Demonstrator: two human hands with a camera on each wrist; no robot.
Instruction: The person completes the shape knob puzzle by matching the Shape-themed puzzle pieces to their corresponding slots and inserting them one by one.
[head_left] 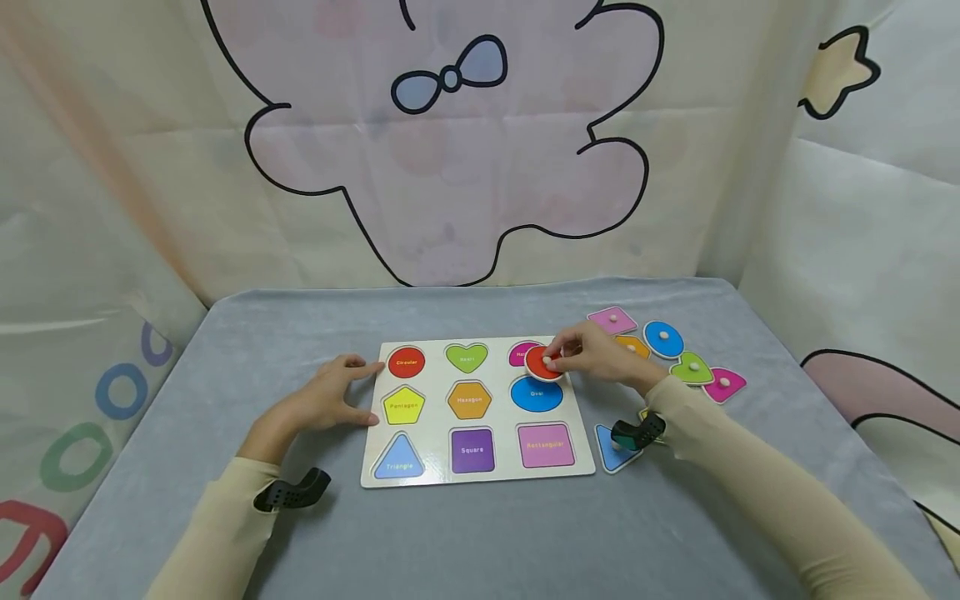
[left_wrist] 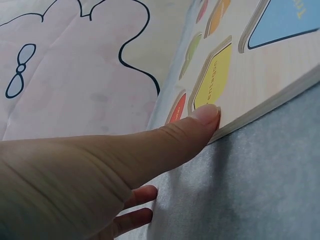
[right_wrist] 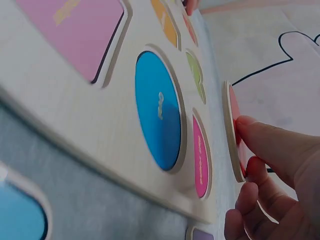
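Observation:
A white wooden shape puzzle board (head_left: 437, 457) lies on the table, with coloured, labelled shape recesses. Over its upper right corner my right hand (head_left: 600, 354) pinches a red round puzzle piece (head_left: 536, 365) by its knob. In the right wrist view, that red piece (right_wrist: 233, 125) is tilted on edge, raised off the board near the magenta recess (right_wrist: 200, 160). My left hand (head_left: 326, 398) rests at the board's left edge, thumb and forefinger spread. Its thumb (left_wrist: 205, 115) touches the board beside the yellow pentagon recess (left_wrist: 217, 77); the other fingers are partly hidden.
Loose knobbed pieces lie right of the board: a pink rectangle (head_left: 617, 317), an orange piece (head_left: 632, 343), a blue oval (head_left: 660, 335), a green heart (head_left: 690, 371), a magenta piece (head_left: 725, 385). A blue triangle (head_left: 613, 457) is partly under the right wrist. Grey cloth (head_left: 480, 542) covers the table.

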